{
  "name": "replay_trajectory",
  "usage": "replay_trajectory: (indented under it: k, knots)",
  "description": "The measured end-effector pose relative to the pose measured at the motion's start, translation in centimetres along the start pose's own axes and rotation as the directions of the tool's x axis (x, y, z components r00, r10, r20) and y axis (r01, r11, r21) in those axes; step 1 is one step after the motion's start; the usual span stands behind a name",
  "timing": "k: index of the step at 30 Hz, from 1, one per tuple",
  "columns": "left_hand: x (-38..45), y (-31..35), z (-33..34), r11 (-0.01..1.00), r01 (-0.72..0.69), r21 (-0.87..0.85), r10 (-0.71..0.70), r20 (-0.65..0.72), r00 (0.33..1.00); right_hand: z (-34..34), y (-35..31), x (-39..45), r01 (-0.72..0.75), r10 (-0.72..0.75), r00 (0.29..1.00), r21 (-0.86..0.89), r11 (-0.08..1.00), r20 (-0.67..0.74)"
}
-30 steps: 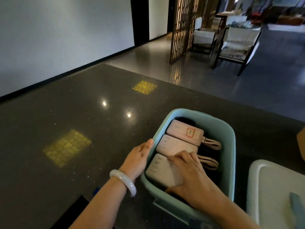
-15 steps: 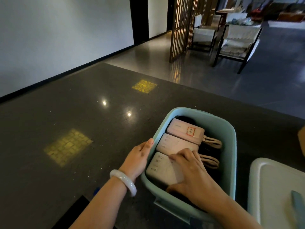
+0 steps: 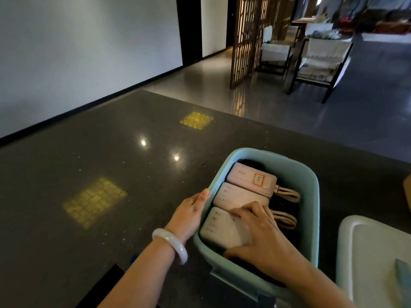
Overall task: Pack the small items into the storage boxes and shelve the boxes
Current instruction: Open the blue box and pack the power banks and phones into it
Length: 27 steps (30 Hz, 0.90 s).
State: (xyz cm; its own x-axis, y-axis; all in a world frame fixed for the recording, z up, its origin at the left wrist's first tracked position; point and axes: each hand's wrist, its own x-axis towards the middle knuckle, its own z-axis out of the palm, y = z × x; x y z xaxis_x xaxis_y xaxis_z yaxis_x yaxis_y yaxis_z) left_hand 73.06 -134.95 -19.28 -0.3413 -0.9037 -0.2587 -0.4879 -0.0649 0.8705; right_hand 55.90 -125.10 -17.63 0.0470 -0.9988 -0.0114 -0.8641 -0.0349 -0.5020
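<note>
Storage box (image 3: 312, 210), pale blue, stands near the desk's (image 3: 111, 218) right edge, three pale packs filling its left side.

The nearest pack (image 3: 220, 230) lies under the right hand (image 3: 264, 236), whose fingers (image 3: 242, 211) are spread flat on it, grasping nothing; the left hand (image 3: 189, 215) grips the box's left rim. Two more packs (image 3: 242, 175) with looped cords (image 3: 287, 194) lie beyond. Packing looks nearly finished; lidding and shelving are not yet done. A white lid (image 3: 375, 252) lies just right of the box. The desk is dark polished stone; past its far edge are grey floor, a lattice screen (image 3: 244, 38) and chairs (image 3: 320, 61).
</note>
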Motion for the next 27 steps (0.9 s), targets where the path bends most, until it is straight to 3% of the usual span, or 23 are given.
replay_trajectory:
  k: [5, 9, 12, 14, 21, 27]
  knots:
    - [-0.4, 0.3, -0.8, 0.999, -0.012, -0.035, 0.013, 0.029, 0.999, -1.6, -0.7, 1.7, -0.069, 0.073, 0.991, 0.037, 0.997, -0.114]
    - [-1.6, -0.7, -2.5, 0.998, -0.056, 0.016, 0.058, -0.112, 0.992, -3.5, -4.0, 5.3, 0.088, -0.093, 0.996, -0.275, 0.957, -0.008]
    - [-2.9, -1.4, -4.7, 0.983, -0.036, 0.179, 0.070, -0.186, 0.980, -4.0, -6.7, 8.2, 0.128, -0.132, 0.991, -0.164, 0.978, -0.012]
    - [-4.8, -2.9, -8.0, 0.965, 0.026, 0.262, 0.055, -0.298, 0.953, -2.3, -10.3, 10.8, 0.286, -0.267, 0.957, -0.233, 0.930, 0.111]
    - [-13.0, -8.6, -17.5, 0.830, 0.348, 0.435, -0.048, -0.567, 0.822, 5.0, -22.4, 13.4, 0.584, -0.447, 0.774, -0.231, 0.778, 0.448]
    - [-24.3, -15.2, -23.9, 0.770, 0.560, 0.306, -0.183, -0.734, 0.653, 13.2, -35.1, 11.0, 0.739, -0.560, 0.590, -0.110, 0.665, 0.582]
